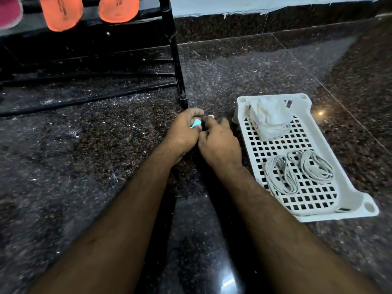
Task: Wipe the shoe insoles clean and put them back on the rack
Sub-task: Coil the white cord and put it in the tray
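Note:
Two orange insoles (pixel 61 12) (pixel 118 8) hang over a bar of the black shoe rack (pixel 176 58) at the top left. Both my hands meet low over the dark floor near the rack's front leg. My left hand (pixel 184 132) is curled round a small turquoise object (pixel 195 123). My right hand (pixel 218 141) pinches a small pink tip (pixel 211 116) right beside it. What the small object is stays hidden by my fingers.
A white perforated plastic tray (pixel 318 200) lies on the granite floor to my right, holding a crumpled white cloth or wipe pack (pixel 269 117) and coiled white shoelaces (pixel 297 168). A pink shoe (pixel 9 11) sits at the top left corner. A white wall base runs along the top.

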A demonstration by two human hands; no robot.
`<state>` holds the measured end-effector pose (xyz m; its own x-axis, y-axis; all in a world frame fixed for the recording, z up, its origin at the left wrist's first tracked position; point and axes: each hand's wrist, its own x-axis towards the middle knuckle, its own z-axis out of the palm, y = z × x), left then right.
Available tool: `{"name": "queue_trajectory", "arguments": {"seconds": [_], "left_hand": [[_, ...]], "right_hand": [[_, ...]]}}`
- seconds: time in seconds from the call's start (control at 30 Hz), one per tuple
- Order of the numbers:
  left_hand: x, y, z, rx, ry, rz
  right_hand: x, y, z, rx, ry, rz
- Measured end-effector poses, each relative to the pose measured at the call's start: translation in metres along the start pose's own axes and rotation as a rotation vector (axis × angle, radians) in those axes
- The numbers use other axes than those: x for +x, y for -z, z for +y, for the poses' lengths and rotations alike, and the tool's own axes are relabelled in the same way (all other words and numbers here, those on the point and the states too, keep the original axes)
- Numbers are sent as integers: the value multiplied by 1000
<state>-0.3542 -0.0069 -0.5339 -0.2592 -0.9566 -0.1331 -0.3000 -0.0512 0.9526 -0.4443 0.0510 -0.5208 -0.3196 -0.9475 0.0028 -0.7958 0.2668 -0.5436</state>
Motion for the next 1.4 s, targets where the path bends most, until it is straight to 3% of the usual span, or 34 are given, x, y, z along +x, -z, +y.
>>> {"name": "queue_trajectory", "arguments": {"seconds": [0.2, 0.4, 0.57, 0.67, 0.83, 1.03, 1.17, 1.4], "left_hand": [[-28, -2, 5, -186, 51, 74], [-73, 2, 43, -352, -21, 80], [-95, -19, 84, -355, -134, 7], [-103, -46, 102, -336, -155, 45], [-107, -97, 114, -267, -196, 102], [-91, -133, 113, 61, -280, 188], [-86, -141, 105, 86, -273, 226], [-83, -147, 96, 132, -262, 202]], "right_hand": [[-8, 11, -8, 293, -142, 13], [-37, 51, -16, 461, -53, 76], [-57, 104, 3, 422, -27, 133], [-61, 135, 30, 388, -36, 217], [-53, 171, 92, 244, -213, 314], [-26, 157, 129, 161, -293, 306], [-4, 152, 135, 65, -255, 356], [13, 138, 136, -6, -208, 296]]}}
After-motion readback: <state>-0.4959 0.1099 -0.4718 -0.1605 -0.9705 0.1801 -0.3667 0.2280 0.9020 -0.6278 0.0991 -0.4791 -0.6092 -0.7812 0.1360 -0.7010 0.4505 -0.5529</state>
